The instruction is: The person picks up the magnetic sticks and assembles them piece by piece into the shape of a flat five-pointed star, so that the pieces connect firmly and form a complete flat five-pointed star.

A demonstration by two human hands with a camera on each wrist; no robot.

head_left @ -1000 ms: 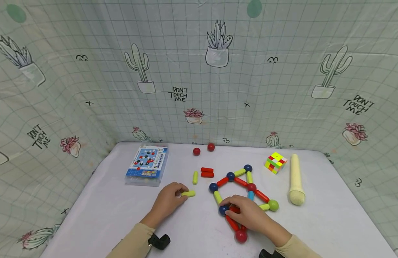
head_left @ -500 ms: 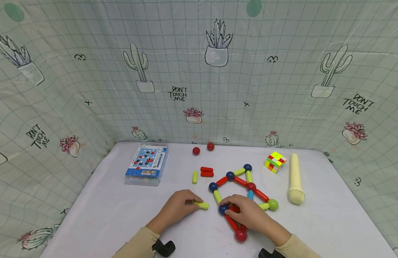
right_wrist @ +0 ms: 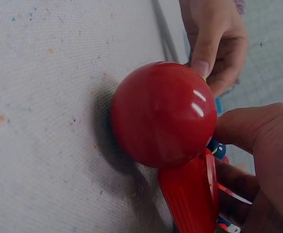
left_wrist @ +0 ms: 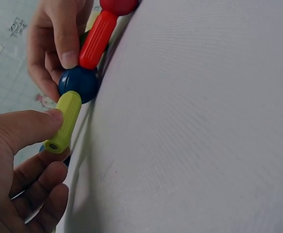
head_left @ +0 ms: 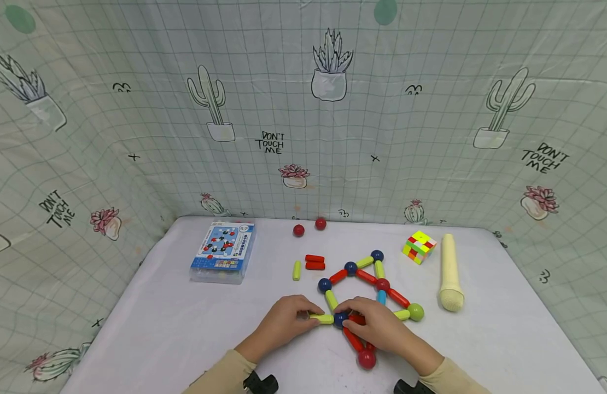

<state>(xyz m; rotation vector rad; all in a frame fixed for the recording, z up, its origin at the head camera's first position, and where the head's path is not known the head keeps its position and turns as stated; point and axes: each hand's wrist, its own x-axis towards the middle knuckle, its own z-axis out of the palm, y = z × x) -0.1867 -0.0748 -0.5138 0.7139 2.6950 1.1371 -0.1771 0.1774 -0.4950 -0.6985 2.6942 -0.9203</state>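
Between my thumb and fingers, my left hand pinches a yellow-green rod, its tip touching the blue ball; my right hand grips that ball beside a red rod.

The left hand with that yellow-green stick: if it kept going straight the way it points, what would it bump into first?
Probably the dark blue ball: the stick pinched by the left hand already seems to touch it.

A white table fills the lower middle of the frame; behind and to both sides hangs a pale green grid-patterned curtain printed with cacti and "DON'T TOUCH ME"; lighting even.
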